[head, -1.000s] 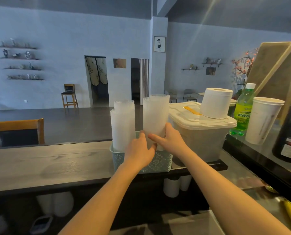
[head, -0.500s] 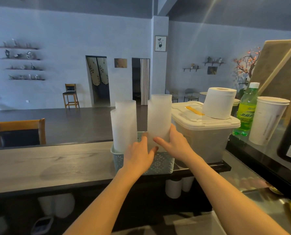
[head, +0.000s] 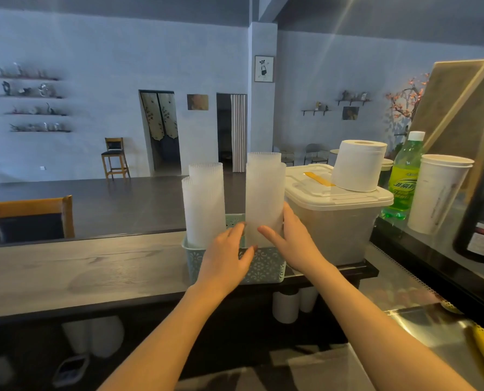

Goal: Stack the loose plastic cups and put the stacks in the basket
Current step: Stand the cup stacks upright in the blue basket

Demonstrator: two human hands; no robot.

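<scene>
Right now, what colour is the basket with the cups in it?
Pale teal with a lacy cut-out pattern, basket, seen in the head view.

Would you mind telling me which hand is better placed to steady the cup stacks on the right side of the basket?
The right hand: it already touches the right cup stacks in the basket. The left hand sits in front of the basket, fingers relaxed.
</scene>
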